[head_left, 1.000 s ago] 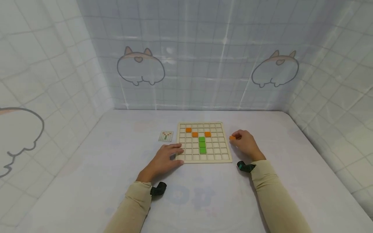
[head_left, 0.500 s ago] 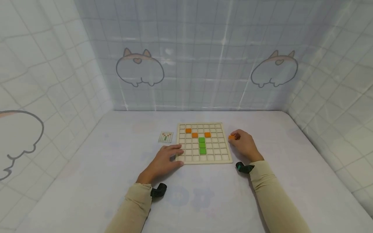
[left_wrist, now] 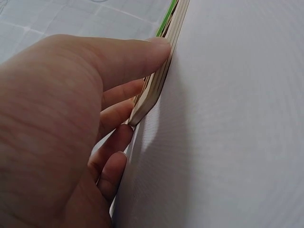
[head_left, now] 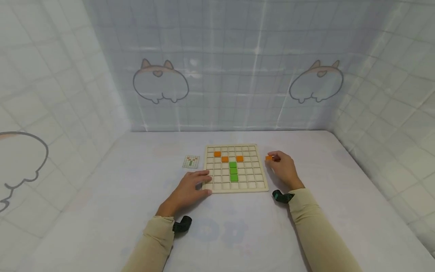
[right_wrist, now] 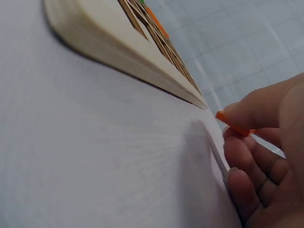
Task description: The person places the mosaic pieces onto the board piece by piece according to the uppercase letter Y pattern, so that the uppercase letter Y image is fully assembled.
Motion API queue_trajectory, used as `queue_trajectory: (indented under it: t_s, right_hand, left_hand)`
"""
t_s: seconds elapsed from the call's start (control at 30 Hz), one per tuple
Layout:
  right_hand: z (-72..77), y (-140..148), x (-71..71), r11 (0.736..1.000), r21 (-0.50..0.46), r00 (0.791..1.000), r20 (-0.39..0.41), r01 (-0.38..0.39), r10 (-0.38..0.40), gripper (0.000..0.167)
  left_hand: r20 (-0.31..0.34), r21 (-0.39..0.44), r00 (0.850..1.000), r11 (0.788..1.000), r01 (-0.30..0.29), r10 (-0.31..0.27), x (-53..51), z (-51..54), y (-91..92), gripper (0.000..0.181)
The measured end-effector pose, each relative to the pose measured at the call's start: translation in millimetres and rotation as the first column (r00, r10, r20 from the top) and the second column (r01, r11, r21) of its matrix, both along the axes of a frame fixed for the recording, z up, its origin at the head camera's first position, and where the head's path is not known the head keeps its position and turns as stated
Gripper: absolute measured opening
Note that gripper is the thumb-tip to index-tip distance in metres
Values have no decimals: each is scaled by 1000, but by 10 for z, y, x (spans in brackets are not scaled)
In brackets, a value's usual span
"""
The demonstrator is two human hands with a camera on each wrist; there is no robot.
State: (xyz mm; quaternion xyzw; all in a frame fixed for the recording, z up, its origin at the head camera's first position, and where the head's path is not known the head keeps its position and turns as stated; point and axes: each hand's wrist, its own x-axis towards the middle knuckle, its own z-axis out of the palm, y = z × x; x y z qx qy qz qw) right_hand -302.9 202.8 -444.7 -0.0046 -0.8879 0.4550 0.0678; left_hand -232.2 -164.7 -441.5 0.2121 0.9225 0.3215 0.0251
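Observation:
A pale wooden grid board [head_left: 251, 175] lies flat on the table. Three orange tiles and three green tiles sit in its cells, among them a green tile [head_left: 233, 177] and an orange tile [head_left: 217, 154]. My left hand [head_left: 188, 187] rests on the board's near left corner; its thumb [left_wrist: 156, 50] touches the front edge, the fingers lie over the left side. Just beyond the board's right edge, my right hand [head_left: 284, 168] pinches another orange tile [head_left: 269, 158] between thumb and fingers. In the right wrist view that orange tile [right_wrist: 240, 128] is partly covered by the thumb.
A small pattern card [head_left: 191, 161] with a Y-shaped figure on a grid lies left of the board. The white-covered table [head_left: 217, 234] meets a tile-patterned sheet [head_left: 224, 94] behind it. Each wrist carries a black camera, such as the left wrist camera [head_left: 182, 224].
My right hand, with the orange tile pinched, has shifted slightly toward the back and the board. The left hand stays at the board's corner. The head view has tilted a little.

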Motion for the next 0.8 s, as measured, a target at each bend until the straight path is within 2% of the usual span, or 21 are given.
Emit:
queue_trajectory:
  t_s: [0.13, 0.4, 0.57, 0.73, 0.8]
  right_hand:
    - [1, -23, 14, 997, -77, 1000, 7, 20, -20, 37]
    - [70, -130, 12, 974, -219, 999, 12, 54, -52, 40]
    - [59, -173, -17, 969, -246, 1000, 10, 18, -16, 41]
    - [57, -164, 10, 966, -254, 999, 34, 43, -35, 41]
    - [63, -166, 14, 963, -266, 999, 32, 40, -33, 41]
  left_hand:
    - [-16, -4, 1000, 1000, 20, -20, -5, -5, -28, 50]
    - [-14, 3, 1000, 1000, 10, -10, 4, 33, -22, 50]
    - [-7, 7, 1000, 1000, -7, 7, 13, 60, -24, 50]
    - [-18, 11, 1000, 1000, 23, -23, 12, 55, -31, 49]
    - [-10, 3, 1000, 1000, 18, -18, 14, 53, -38, 50]
